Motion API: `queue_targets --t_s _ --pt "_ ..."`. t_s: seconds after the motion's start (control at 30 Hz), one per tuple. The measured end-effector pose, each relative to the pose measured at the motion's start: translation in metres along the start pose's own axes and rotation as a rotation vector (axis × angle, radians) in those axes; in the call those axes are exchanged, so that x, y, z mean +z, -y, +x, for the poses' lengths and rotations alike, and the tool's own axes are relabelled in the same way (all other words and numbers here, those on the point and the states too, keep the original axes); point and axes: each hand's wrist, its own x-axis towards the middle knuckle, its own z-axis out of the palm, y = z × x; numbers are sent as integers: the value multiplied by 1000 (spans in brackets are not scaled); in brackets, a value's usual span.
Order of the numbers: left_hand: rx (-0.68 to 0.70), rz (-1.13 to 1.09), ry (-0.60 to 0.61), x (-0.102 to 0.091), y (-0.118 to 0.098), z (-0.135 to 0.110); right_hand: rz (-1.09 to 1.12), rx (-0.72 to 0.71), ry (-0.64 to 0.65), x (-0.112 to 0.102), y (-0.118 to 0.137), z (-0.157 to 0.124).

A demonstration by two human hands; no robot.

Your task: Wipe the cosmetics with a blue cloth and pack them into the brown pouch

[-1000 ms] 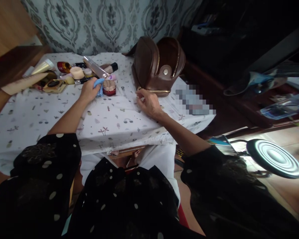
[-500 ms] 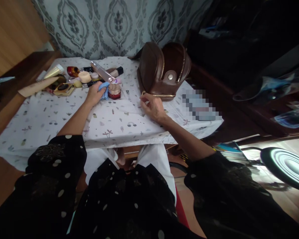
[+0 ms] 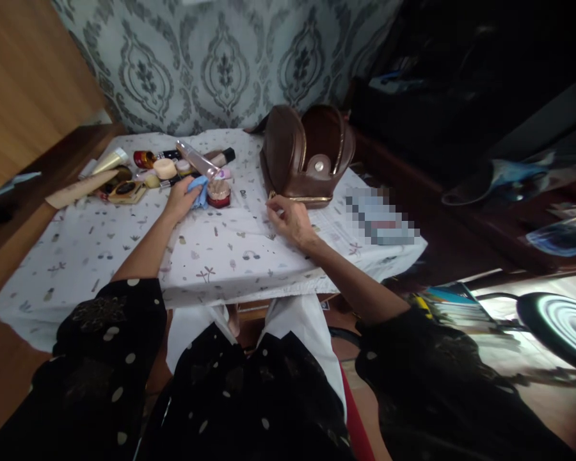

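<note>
No lettering seems readable at this blurred distance.

Grey medallion-patterned backdrop [image 3: 224, 70], wooden panel [image 3: 70, 70], bright floor [image 3: 509, 349]

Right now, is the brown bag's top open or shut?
Open. The brown bag gapes at the top, its two sides apart and the inside showing.

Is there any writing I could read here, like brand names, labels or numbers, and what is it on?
No text can be read.
Red jar: any label is too small.
Pale gold tube and silvery tube: too blurred.
Brown bag: any mark on its round snap is too small.
Stacked books on the right: too blurred.
Pixelated object: obscured.
</note>
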Motion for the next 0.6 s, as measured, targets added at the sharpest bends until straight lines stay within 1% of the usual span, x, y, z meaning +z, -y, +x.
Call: queue_targets --t_s 0.13,0.3,0.6 --pt "-84 -17 18 -2 -11 -4 -11 10 8 -2 0 1" --pt "-36 3 30 -3 -17 -7 -12 30 16 -5 0 2" --pt "-17 51 7 0 -15 -8 6 45 37 -6 -1 1"
